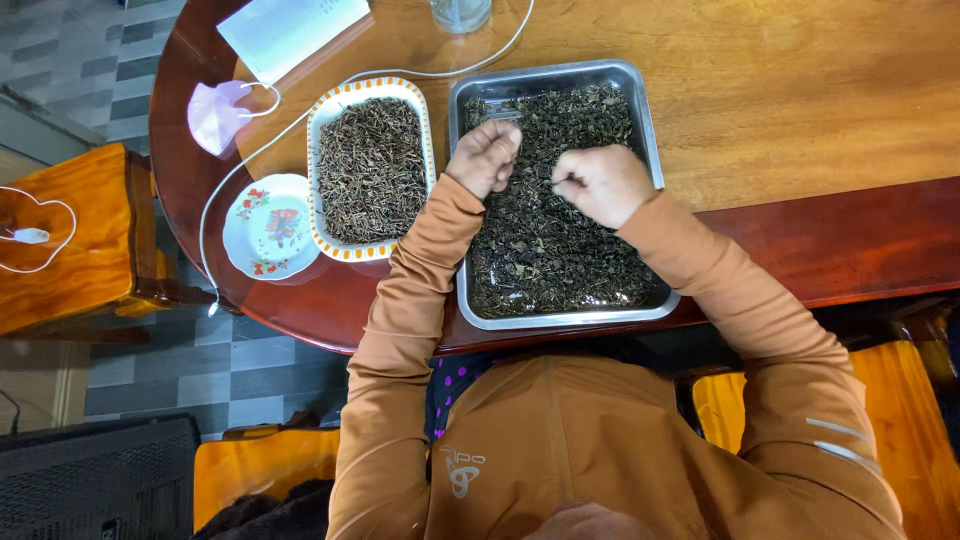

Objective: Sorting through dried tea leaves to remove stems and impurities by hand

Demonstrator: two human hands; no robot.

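Note:
A metal tray (646,110) full of dark dried leaves (545,250) lies on the wooden table in front of me. Both my hands rest in the leaves near the tray's far half. My left hand (484,157) has its fingers curled down into the leaves. My right hand (602,183) is closed too, pinching at the leaves with thumb and fingers. Whether either hand holds any leaf bits is hidden by the fingers. Left of the tray stands a white dish with an orange rim (320,120) heaped with dried brown stems (372,168).
A small flowered plate (270,226) sits at the table's left edge, a pale pink face mask (216,113) and white paper (290,30) beyond it. A white cable (300,118) crosses the table. A glass (461,12) stands at the far edge. Wooden stools (70,230) stand around.

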